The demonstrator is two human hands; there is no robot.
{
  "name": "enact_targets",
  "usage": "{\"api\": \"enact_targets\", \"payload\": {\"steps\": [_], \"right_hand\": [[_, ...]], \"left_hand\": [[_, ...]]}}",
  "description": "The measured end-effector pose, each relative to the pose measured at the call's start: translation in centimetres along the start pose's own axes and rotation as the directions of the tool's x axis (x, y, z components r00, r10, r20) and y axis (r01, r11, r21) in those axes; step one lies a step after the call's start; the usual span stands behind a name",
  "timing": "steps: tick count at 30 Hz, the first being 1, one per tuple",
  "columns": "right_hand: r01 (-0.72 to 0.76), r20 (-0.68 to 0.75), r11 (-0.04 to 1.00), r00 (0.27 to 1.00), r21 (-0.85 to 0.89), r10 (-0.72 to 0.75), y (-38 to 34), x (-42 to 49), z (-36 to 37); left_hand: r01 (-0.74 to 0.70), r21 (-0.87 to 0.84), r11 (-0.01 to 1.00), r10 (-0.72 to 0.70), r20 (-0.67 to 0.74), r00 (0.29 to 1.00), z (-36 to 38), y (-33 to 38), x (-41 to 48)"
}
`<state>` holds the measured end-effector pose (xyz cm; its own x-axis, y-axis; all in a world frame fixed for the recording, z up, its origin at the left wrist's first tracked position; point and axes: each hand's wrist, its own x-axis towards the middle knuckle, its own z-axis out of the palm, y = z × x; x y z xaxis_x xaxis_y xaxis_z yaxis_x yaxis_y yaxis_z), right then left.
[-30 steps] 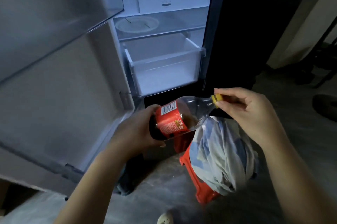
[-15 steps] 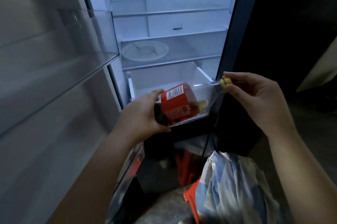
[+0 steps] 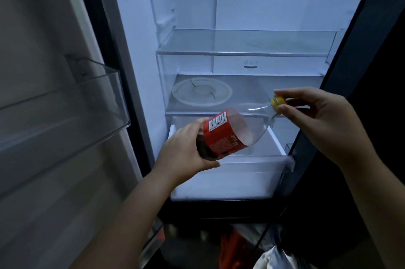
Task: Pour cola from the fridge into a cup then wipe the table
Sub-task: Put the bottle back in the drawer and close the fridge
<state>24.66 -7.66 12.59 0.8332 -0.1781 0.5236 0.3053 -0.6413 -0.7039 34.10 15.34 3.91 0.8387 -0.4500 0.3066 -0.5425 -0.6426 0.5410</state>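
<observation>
Red-labelled cola bottle point(image 3: 225, 137) gripped in our left hand point(image 3: 184, 152), yellow cap point(image 3: 277, 102) pinched by our right hand point(image 3: 313, 119), we judge fetching done; next, find the cup.

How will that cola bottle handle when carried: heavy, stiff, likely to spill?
Probably light: the bottle looks mostly empty, with dark cola only near its base. Its thin clear wall may dent where the left hand grips it. The right hand pinches the yellow cap, seemingly on, so spills look unlikely.
</observation>
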Motion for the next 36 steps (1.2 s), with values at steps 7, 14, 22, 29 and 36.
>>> {"api": "enact_targets", "payload": {"steps": [7,14,22,29,36], "right_hand": [[0.025,0.082,0.998,0.996,-0.063,-0.020,1.4,2.7,0.4],[0.041,0.174,0.996,0.984,-0.078,-0.027,2.0,4.6,0.0],[0.057,0.323,0.988,0.946,-0.140,-0.009,1.5,6.2,-0.7],[0.033,0.138,0.926,0.990,-0.375,0.021,1.0,6.8,1.2],[-0.003,0.269,0.988,0.962,-0.155,0.045,2.1,7.4,0.0]], "left_hand": [[0.049,-0.062,0.997,-0.050,-0.020,0.999,1.3,-0.7,1.0],[0.054,-0.120,0.991,-0.057,-0.019,0.998,2.0,-1.7,1.5],[0.063,-0.173,0.983,-0.072,-0.049,0.996,2.3,-2.3,1.5],[0.089,-0.188,0.978,-0.099,-0.044,0.994,2.1,-2.3,1.5],[0.111,-0.205,0.972,-0.119,-0.029,0.992,2.2,-2.4,1.8]]}}
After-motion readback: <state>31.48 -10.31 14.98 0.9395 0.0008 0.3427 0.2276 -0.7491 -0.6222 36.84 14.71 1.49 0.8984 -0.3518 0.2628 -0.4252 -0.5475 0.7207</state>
